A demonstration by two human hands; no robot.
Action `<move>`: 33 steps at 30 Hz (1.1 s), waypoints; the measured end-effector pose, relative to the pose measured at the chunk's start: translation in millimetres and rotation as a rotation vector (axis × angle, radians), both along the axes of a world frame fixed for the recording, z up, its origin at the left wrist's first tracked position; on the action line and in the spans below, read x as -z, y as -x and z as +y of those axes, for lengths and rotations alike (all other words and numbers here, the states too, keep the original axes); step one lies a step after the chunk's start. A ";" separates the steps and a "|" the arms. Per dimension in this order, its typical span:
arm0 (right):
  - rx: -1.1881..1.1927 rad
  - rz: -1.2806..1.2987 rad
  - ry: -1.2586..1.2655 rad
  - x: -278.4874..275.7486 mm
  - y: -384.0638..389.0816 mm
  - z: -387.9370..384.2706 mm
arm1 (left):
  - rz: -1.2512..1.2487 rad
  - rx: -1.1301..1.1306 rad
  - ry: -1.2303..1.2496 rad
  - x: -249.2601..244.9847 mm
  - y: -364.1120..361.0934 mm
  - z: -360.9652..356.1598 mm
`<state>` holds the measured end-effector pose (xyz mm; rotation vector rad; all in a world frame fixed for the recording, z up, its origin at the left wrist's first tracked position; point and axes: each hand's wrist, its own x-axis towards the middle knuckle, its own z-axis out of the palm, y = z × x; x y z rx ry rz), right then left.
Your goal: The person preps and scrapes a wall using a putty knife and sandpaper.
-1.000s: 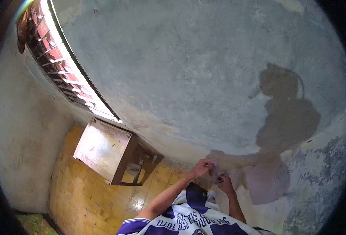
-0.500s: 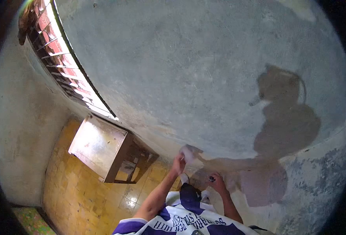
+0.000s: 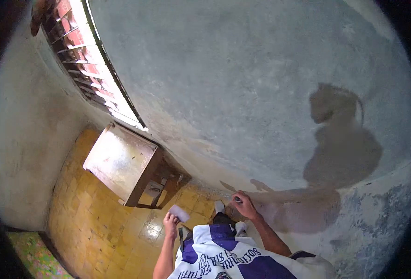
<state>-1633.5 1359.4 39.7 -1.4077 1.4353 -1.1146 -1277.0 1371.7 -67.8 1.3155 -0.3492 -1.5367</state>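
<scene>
At the lower middle, my left hand (image 3: 170, 223) grips a pale, flat, card-like piece (image 3: 180, 213) by its edge, above the yellow tiled floor. To its right, my right hand (image 3: 246, 205) is closed around a small dark object (image 3: 238, 200) too small to identify, close to the foot of the wall. A white and purple printed shirt (image 3: 224, 253) covers my body between the two arms.
A wooden table (image 3: 121, 160) with an open shelf stands on the yellow floor (image 3: 84, 218) at the left. Above it is a barred window (image 3: 87, 60). The grey wall (image 3: 224, 83) carries a shadow. A patterned green surface (image 3: 33, 255) lies at the lower left.
My left hand has moved left and down, away from the wall, with the pale piece. My right hand has shifted left and slightly up. The view has turned slightly.
</scene>
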 end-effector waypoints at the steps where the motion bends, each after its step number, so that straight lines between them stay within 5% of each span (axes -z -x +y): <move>1: -0.076 0.026 0.062 -9.0 -9.3 -12.2 | 0.002 -0.038 0.034 0.9 -8.9 6.9; 9: -0.649 0.572 0.415 -8.8 -55.8 -82.4 | -0.020 -0.287 0.156 -8.1 -36.2 48.8; 12: -0.786 0.382 0.709 0.4 -81.8 -97.2 | -0.200 -0.283 0.005 -24.1 -28.9 62.6; 22: -0.708 0.267 1.118 17.5 -101.2 -150.2 | -0.139 -0.466 0.015 -60.8 2.2 97.4; 25: -0.541 0.322 0.905 22.4 -89.0 -178.4 | -0.094 -0.519 0.047 -57.5 14.9 108.7; 28: -0.607 0.393 1.026 7.7 -107.8 -149.6 | -0.088 -0.570 0.019 -65.3 28.4 107.9; 33: -0.571 0.414 0.839 19.4 -98.8 -169.5 | -0.040 -0.665 0.015 -66.0 33.7 113.6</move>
